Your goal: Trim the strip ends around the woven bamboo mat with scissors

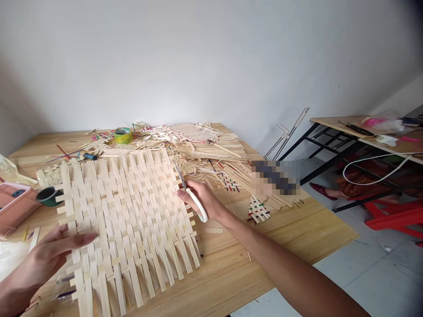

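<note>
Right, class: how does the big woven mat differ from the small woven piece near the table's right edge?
The mat is far larger than the small piece. The mat is all pale; the small piece has coloured strips. The left hand rests on the mat, the right hand holds scissors at its edge; the small piece lies untouched. Both are flat strip weaves.

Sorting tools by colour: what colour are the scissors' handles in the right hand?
White; the scissors show best in the head view.

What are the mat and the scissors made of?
The mat looks like thin wood or bamboo strips: pale, matte, flat slats woven crosswise. The scissors seem to have a glossy white plastic handle and grey metal blades.
</note>
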A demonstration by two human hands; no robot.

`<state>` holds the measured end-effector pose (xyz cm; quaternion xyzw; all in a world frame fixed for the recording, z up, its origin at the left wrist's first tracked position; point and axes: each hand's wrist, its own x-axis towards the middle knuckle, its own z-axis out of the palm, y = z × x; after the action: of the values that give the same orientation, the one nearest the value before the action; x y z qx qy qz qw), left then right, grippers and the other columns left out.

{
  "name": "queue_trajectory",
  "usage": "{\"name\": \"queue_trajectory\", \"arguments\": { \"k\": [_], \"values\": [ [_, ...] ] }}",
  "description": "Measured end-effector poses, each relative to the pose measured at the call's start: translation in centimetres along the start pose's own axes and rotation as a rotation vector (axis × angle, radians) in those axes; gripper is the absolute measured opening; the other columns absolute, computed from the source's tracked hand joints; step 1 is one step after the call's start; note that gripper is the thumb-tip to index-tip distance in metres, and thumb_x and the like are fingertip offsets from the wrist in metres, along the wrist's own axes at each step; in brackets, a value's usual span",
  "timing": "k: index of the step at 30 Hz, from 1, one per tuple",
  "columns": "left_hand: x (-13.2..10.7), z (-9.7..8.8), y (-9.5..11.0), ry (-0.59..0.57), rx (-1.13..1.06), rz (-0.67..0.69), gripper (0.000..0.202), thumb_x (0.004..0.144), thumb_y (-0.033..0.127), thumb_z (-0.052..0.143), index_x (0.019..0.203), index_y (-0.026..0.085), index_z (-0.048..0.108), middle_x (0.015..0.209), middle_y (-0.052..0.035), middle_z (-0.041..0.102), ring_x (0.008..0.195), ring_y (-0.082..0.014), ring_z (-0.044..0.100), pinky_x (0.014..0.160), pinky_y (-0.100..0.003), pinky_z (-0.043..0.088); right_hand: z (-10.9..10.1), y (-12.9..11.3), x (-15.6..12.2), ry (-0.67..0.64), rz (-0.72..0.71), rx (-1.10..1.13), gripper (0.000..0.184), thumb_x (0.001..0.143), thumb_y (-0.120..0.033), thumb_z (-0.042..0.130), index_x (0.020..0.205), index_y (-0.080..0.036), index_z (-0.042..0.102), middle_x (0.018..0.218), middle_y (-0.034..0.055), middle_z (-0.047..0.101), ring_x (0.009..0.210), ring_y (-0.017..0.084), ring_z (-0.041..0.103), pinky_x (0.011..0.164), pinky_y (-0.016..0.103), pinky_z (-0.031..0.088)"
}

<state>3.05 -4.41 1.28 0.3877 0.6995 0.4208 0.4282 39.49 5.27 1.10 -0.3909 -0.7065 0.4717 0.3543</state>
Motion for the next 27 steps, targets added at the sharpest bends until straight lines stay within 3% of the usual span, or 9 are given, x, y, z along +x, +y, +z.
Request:
{"name": "queue_trajectory", "arguments": {
  "k": [5, 12, 22, 27],
  "values": [
    [0.7, -0.8, -1.1, -0.02, -0.07, -0.167, 0.037, 0.029, 0.046, 0.096, 0.06, 0.029, 0.084, 0.089, -0.0092, 0.086, 0.104, -0.0369, 0.078, 0.067, -0.021, 0.064, 0.0, 0.4, 0.1, 0.005, -0.027, -0.038, 0.049, 0.091, -0.067, 0.065, 0.085, -0.019, 0.057, 0.066, -0.0044, 0.049, 0.058, 0.012, 0.043, 0.054, 0.025, 0.033],
    [0.4, -0.3, -0.8, -0.069, -0.019, -0.121, 0.037, 0.036, 0.054, 0.094, 0.061, 0.028, 0.085, 0.087, -0.0113, 0.085, 0.106, -0.041, 0.077, 0.075, -0.031, 0.067, 0.0, 0.8, 0.1, 0.028, -0.044, -0.075, 0.047, 0.092, -0.065, 0.065, 0.082, -0.02, 0.058, 0.063, -0.0042, 0.048, 0.058, 0.013, 0.043, 0.053, 0.026, 0.032],
    [0.0, 0.4, 0.4, -0.062, -0.053, -0.175, 0.042, 0.027, 0.052, 0.097, 0.059, 0.028, 0.084, 0.084, -0.01, 0.085, 0.104, -0.0373, 0.078, 0.07, -0.023, 0.065, 0.2, 0.8, -0.1, 0.042, -0.021, -0.064, 0.043, 0.093, -0.058, 0.068, 0.077, -0.019, 0.057, 0.062, -0.0042, 0.05, 0.056, 0.011, 0.041, 0.052, 0.025, 0.03],
    [-0.3, 0.4, 0.7, -0.027, -0.021, -0.169, 0.046, 0.026, 0.054, 0.096, 0.06, 0.026, 0.084, 0.087, -0.011, 0.085, 0.106, -0.0395, 0.077, 0.07, -0.025, 0.066, 0.4, 0.9, -0.2, 0.074, -0.024, -0.088, 0.043, 0.094, -0.055, 0.068, 0.074, -0.019, 0.056, 0.061, -0.0042, 0.049, 0.055, 0.011, 0.042, 0.051, 0.025, 0.029]
  ]
}}
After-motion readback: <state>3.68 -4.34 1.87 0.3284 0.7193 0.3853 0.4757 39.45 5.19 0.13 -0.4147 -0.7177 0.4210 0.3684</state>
